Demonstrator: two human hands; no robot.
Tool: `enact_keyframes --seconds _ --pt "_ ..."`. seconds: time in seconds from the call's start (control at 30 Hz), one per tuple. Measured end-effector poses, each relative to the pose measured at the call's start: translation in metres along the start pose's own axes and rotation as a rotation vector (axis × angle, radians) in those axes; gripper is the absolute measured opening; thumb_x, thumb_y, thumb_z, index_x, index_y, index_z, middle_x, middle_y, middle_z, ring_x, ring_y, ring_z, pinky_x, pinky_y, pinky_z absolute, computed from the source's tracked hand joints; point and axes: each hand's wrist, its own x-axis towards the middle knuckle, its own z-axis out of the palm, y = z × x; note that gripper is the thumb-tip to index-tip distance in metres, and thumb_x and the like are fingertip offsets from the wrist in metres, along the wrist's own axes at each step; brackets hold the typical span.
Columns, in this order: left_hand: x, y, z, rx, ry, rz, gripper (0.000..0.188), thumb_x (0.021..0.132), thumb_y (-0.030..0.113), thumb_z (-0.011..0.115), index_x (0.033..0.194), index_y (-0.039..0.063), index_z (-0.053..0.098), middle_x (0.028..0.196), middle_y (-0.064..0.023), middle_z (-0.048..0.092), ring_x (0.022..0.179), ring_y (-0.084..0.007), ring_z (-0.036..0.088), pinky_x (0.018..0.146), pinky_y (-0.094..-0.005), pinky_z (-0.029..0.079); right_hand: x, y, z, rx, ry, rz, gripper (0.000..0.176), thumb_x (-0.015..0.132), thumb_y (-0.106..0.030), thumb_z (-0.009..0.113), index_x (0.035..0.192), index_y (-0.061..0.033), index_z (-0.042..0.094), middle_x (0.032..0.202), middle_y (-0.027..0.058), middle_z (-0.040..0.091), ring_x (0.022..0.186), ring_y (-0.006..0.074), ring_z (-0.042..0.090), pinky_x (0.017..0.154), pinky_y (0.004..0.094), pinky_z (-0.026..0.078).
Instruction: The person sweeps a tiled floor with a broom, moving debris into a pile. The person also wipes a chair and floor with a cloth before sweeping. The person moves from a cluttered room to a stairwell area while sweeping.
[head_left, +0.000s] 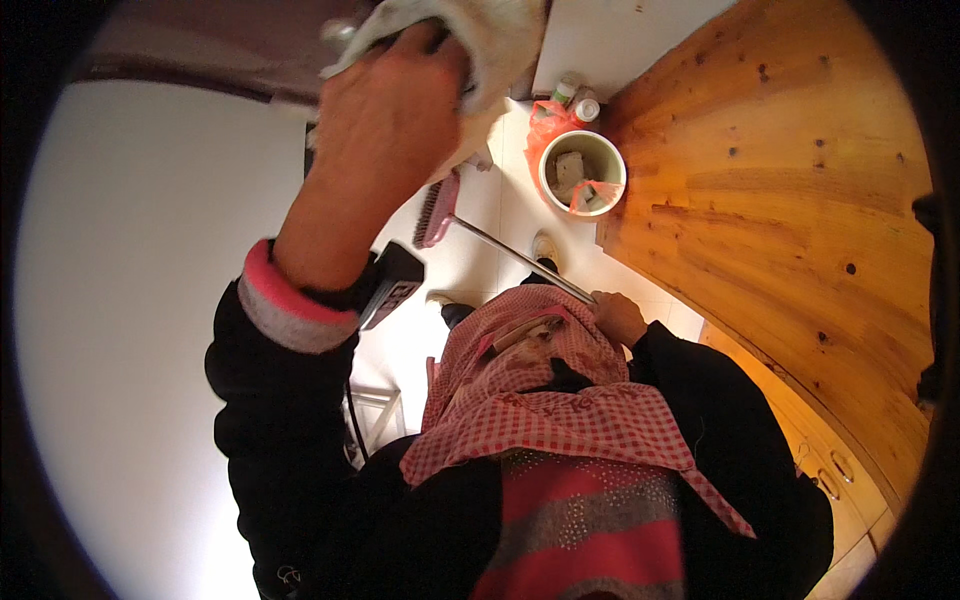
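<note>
At the top, my left hand (394, 112) is raised with its fingers curled into a whitish cloth (499, 45), which bunches around them; the fingertips are partly hidden. My right hand (621, 316) grips the metal handle (517, 256) of a broom beside my checked apron (555, 420). The handle slants up and left to the pink broom head (439, 210), whose dark bristles face left, just below the cloth and close to the floor.
A round bin (582, 174) holding waste stands by the wooden panel (772, 150) at right. Behind it are a red plastic bag (541, 129) and bottles (587, 111). A large white surface (157, 300) fills the left. A black device (394, 281) with a cord is beside my left forearm.
</note>
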Motion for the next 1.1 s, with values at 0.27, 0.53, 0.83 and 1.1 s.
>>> enact_keyframes --seconds 0.27,0.53,0.83,1.1 --pt "0.031 0.023 0.003 0.249 -0.156 0.064 0.029 0.073 0.018 0.07 0.1 0.009 0.063 0.094 -0.011 0.065 0.073 -0.0258 0.067 0.058 -0.0363 0.056 0.091 -0.019 0.016 0.094 0.015 -0.167 0.039 0.084 -0.035 0.047 0.086 0.0022 0.061 0.084 0.0268 0.061 0.082 0.04 0.061 0.073 0.0483 0.047" --pt "0.062 0.053 -0.014 0.461 -0.468 -0.054 0.019 0.085 0.015 0.056 0.097 0.002 0.062 0.096 -0.0135 0.064 0.08 -0.0216 0.065 0.066 -0.0291 0.053 0.021 0.046 0.026 -0.021 -0.068 0.228 0.032 0.085 -0.029 0.05 0.092 0.0002 0.061 0.087 0.0207 0.064 0.084 0.0376 0.062 0.073 0.046 0.048" --pt "0.013 0.028 -0.009 0.357 -0.225 0.068 0.035 0.077 0.018 0.069 0.108 0.006 0.059 0.099 -0.013 0.066 0.07 -0.0224 0.068 0.055 -0.032 0.057 -0.046 0.064 -0.005 -0.032 -0.039 0.374 0.027 0.085 -0.033 0.051 0.093 -0.0087 0.06 0.086 0.0169 0.064 0.084 0.034 0.062 0.072 0.0441 0.047" --pt "-0.094 0.026 -0.052 0.379 -0.466 -0.154 0.037 0.074 0.032 0.072 0.097 0.004 0.064 0.09 -0.0119 0.065 0.071 -0.0227 0.067 0.055 -0.0326 0.055 -0.071 0.08 0.013 -0.023 0.095 0.186 0.023 0.083 -0.023 0.052 0.085 -0.0014 0.061 0.075 0.0142 0.063 0.072 0.0278 0.063 0.064 0.0384 0.049"
